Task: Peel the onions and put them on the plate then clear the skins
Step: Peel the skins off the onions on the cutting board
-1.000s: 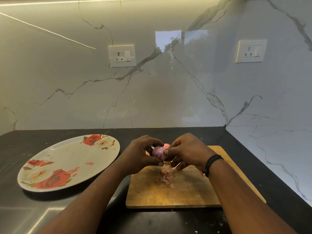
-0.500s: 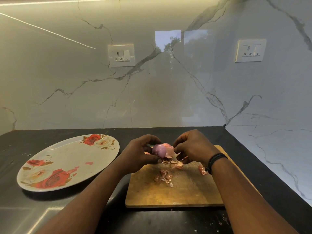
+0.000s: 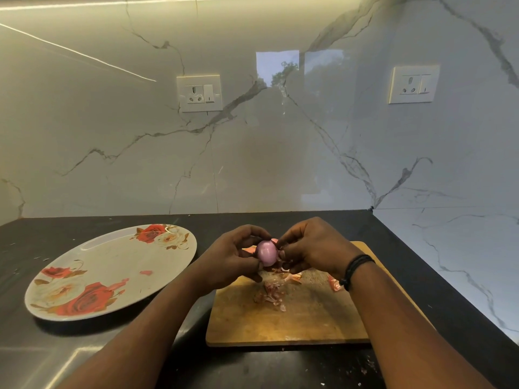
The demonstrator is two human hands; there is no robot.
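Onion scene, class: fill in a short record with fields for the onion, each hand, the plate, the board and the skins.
onion: small, pink, mostly peeled, held above the cutting board
left hand: grips the onion from the left
right hand: pinches at the onion's right side; black band on the wrist
plate: flowered, on the dark counter left of the board; no onion on it
cutting board: wooden, under the hands
skins: loose scraps lying on the board

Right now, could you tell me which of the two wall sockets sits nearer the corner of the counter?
The right-hand socket, on the back wall above the cutting board's far side; the other socket sits farther left, nearer the plate.
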